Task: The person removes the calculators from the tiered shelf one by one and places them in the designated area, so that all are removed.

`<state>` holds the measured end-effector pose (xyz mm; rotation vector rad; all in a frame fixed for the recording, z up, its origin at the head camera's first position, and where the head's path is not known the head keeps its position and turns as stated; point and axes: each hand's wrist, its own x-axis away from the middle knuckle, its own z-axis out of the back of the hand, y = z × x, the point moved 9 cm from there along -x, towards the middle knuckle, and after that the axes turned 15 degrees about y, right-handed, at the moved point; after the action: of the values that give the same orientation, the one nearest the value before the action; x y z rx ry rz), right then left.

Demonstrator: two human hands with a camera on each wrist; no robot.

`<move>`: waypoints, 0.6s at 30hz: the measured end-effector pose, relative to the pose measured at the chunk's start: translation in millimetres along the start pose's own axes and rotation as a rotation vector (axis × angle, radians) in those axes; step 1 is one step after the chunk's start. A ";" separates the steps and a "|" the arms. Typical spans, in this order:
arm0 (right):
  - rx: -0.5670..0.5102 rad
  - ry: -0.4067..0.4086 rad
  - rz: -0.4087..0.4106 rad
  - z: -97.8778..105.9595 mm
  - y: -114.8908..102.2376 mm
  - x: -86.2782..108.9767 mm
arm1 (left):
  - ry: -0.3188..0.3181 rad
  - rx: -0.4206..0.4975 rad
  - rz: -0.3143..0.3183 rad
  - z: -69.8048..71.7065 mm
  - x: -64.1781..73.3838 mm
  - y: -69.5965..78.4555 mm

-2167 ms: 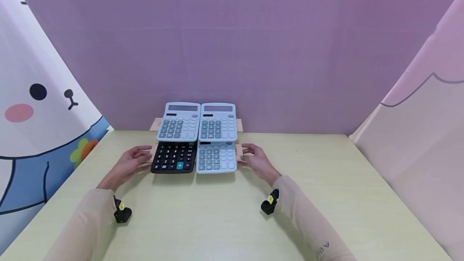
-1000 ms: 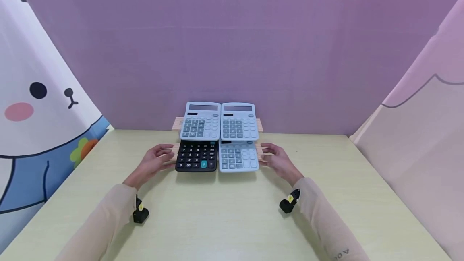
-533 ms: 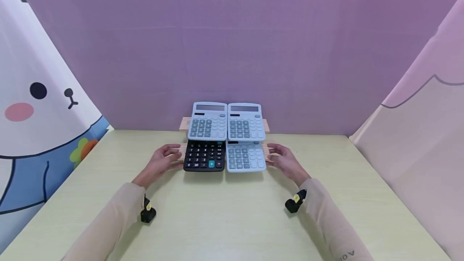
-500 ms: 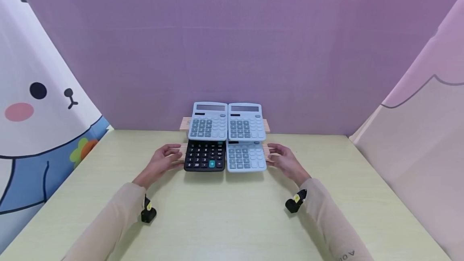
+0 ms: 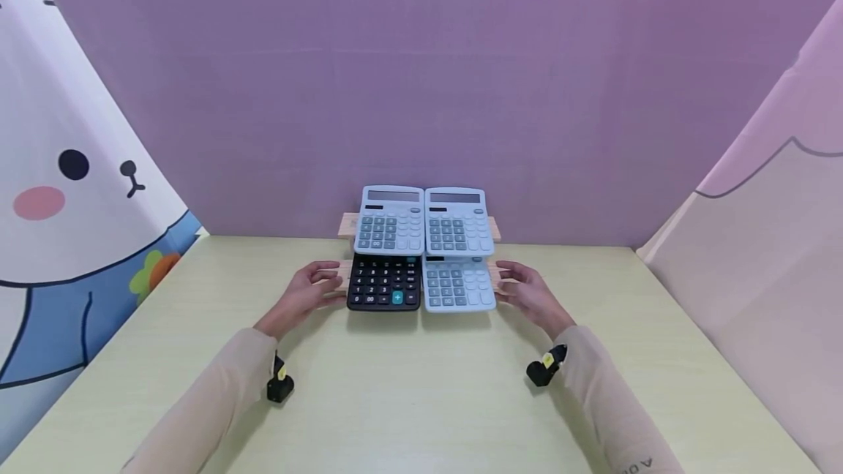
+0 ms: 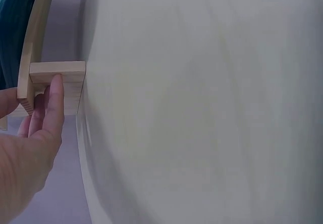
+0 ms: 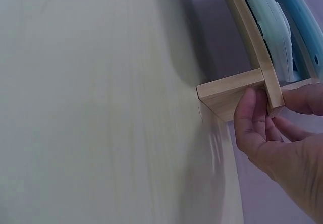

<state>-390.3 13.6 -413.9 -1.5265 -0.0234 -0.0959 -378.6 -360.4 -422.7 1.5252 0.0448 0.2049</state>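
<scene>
A two-tier wooden rack stands near the back of the table in the head view. Its upper tier bears two light blue calculators, one on the left and one on the right. On the lower tier a black calculator lies to the left of another light blue calculator. My left hand pinches the left end of the rack's lower board, thumb above and fingers beneath, near a wooden leg. At the opposite end my right hand grips the board likewise, beside the other leg.
The pale wooden table extends to both sides and in front of the rack. Behind it hangs a purple cloth. A printed cartoon curtain borders the left, and a pink and cream one the right.
The rack, with all its calculators, has shifted to the right along the table's back. Both hands have travelled with it and keep their grip on its ends.
</scene>
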 end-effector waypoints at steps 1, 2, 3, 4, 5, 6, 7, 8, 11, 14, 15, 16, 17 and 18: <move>0.001 -0.002 -0.002 0.1 0.1 0.1 | 0.001 -0.001 0.001 -0.1 -0.2 0.0; 0.000 -0.004 -0.003 0.2 0.0 0.3 | 0.004 -0.002 0.002 0.0 -0.4 -0.1; 0.003 -0.004 -0.004 0.2 -0.1 0.6 | 0.005 -0.001 0.005 0.1 -0.6 -0.3; 0.005 -0.005 -0.004 0.3 -0.2 0.9 | 0.011 -0.005 0.011 0.4 -0.8 -0.8; 0.004 -0.004 -0.005 0.3 -0.4 1.1 | 0.012 -0.007 0.011 0.5 -0.8 -0.9; 0.004 -0.002 -0.008 0.6 -0.3 1.1 | 0.007 -0.005 0.008 0.2 -0.7 -0.6; 0.006 0.000 -0.008 0.7 -0.2 1.1 | 0.002 -0.003 0.006 -0.1 -0.5 -0.4; 0.006 0.004 -0.009 0.8 -0.2 1.1 | -0.002 0.001 0.005 -0.4 -0.3 -0.2; 0.003 0.015 -0.016 1.3 0.3 0.5 | -0.011 0.017 0.000 -0.5 0.0 0.8; 0.012 0.014 -0.016 0.6 0.6 0.7 | -0.009 0.019 -0.002 0.6 0.1 0.6; 0.016 0.017 -0.018 0.6 0.8 0.8 | -0.009 0.016 -0.005 1.0 0.1 0.7; 0.017 0.021 -0.021 0.6 1.0 0.9 | -0.010 0.016 -0.006 1.2 0.2 0.7; 0.018 0.026 -0.024 0.8 1.4 1.0 | -0.012 0.017 -0.006 1.3 0.5 0.8; 0.022 0.032 -0.028 0.9 1.8 1.0 | -0.014 0.019 -0.005 1.4 0.7 0.9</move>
<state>-389.2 14.5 -415.6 -1.5030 -0.0209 -0.1419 -377.7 -361.7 -421.7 1.5449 0.0397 0.1900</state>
